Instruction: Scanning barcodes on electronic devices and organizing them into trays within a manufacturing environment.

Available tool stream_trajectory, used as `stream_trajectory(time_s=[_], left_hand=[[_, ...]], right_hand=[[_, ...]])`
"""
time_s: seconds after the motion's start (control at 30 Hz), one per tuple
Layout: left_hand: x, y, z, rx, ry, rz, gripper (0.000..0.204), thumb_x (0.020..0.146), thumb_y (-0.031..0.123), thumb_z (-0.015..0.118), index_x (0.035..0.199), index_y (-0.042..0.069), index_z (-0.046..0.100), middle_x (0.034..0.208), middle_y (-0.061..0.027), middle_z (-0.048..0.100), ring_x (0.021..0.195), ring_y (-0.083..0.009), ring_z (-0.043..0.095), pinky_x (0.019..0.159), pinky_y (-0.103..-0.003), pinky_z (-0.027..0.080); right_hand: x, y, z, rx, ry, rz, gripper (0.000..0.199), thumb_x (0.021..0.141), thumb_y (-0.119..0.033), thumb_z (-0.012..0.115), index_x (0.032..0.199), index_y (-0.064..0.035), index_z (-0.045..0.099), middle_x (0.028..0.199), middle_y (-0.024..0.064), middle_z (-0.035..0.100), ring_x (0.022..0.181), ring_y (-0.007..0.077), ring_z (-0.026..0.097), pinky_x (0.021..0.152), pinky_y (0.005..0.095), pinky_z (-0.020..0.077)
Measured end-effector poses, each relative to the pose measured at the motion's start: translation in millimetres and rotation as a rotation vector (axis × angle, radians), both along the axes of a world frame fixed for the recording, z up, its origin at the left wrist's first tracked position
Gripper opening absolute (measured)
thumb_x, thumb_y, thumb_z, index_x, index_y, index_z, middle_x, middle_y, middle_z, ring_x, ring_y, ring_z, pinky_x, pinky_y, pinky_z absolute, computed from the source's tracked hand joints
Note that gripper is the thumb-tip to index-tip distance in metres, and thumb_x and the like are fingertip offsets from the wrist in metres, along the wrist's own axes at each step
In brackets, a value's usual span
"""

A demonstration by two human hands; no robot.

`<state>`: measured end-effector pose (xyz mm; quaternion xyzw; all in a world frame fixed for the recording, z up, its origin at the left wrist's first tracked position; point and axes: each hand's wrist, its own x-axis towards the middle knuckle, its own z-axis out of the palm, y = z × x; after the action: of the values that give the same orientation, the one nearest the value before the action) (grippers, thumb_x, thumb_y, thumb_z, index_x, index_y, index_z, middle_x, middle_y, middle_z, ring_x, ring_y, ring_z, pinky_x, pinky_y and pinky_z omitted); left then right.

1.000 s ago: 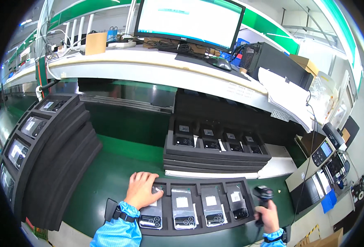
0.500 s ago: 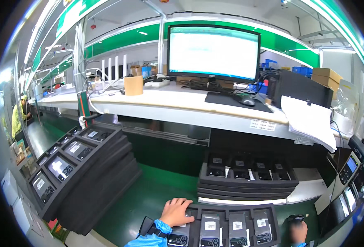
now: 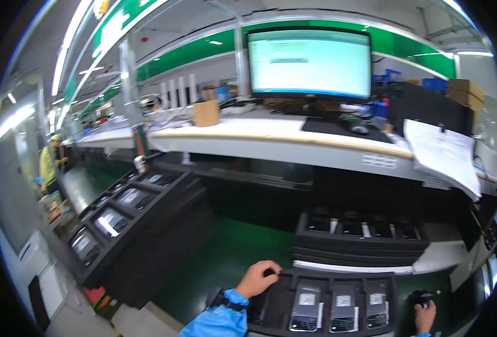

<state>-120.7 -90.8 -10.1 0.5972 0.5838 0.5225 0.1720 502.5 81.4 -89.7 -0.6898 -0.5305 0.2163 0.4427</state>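
Note:
A black foam tray (image 3: 393, 283) lies low in front of me, with phones (image 3: 343, 309) in clear wrap side by side in its slots; they bear white labels. My left hand (image 3: 256, 281) is at the tray's far left corner, thumb and fingers curled together over the leftmost slot. What it pinches is dark and blurred, and I cannot tell whether it is a phone's end or the tray's rim. Right of the tray, my right hand (image 3: 426, 318) is wrapped round a small black handheld device (image 3: 421, 296).
Tall stacked foam trays (image 3: 164, 241) with phones stand at the left, a lower stack (image 3: 361, 247) beyond my tray. Behind runs a white bench (image 3: 248, 133) with a monitor (image 3: 310, 64), a mouse (image 3: 359, 129), a tape roll (image 3: 206, 113) and papers (image 3: 442, 151). A person (image 3: 49, 163) is far left.
My left hand has drawn up from lying over the leftmost phone to a curled grip at the slot's far end. The right hand still holds the device. The whole view has shifted.

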Motion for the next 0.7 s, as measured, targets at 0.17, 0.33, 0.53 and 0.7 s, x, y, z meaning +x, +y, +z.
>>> stream_trajectory(time_s=[0.17,0.33,0.53,0.7], left_hand=[[5.2,-6.0,2.1,-0.033,0.008,0.073,0.009,0.085,0.008,0.067,0.092,0.002,0.065,0.102,-0.0097,0.071,0.102,-0.0238,0.066,0.093,-0.035,0.050],[1.9,-4.9,-3.8,-0.054,-0.035,0.058,0.009,0.088,0.010,0.065,0.092,0.001,0.064,0.101,-0.0105,0.071,0.099,-0.0241,0.066,0.092,-0.036,0.050],[1.2,-3.8,2.4,-0.021,-0.035,0.075,0.012,0.091,0.011,0.061,0.086,0.000,0.060,0.098,-0.0114,0.070,0.096,-0.0242,0.066,0.089,-0.036,0.050],[1.8,-6.1,2.4,-0.051,-0.054,0.082,0.015,0.092,0.013,0.062,0.087,0.000,0.060,0.097,-0.0116,0.071,0.096,-0.0249,0.066,0.088,-0.036,0.051]], right_hand=[[-25.5,-28.7,54.0,-0.010,-0.456,0.118,0.036,0.093,-0.024,0.071,0.114,0.0062,0.067,0.085,0.0169,0.073,0.065,0.0205,0.066,0.062,0.0334,0.0518],[-36.0,-28.7,59.3,0.029,-0.328,0.173,0.038,0.094,-0.024,0.072,0.116,0.0063,0.066,0.079,0.0117,0.071,0.063,0.0176,0.064,0.056,0.0315,0.0496],[-55.8,-42.8,88.5,-0.182,-0.190,0.085,0.038,0.094,-0.022,0.073,0.118,0.0058,0.063,0.078,0.0101,0.070,0.058,0.0140,0.061,0.049,0.0276,0.0451],[-55.9,-40.1,85.0,-0.179,-0.107,0.083,0.037,0.094,-0.023,0.074,0.117,0.0053,0.064,0.080,0.0100,0.070,0.058,0.0137,0.060,0.049,0.0264,0.0445]])
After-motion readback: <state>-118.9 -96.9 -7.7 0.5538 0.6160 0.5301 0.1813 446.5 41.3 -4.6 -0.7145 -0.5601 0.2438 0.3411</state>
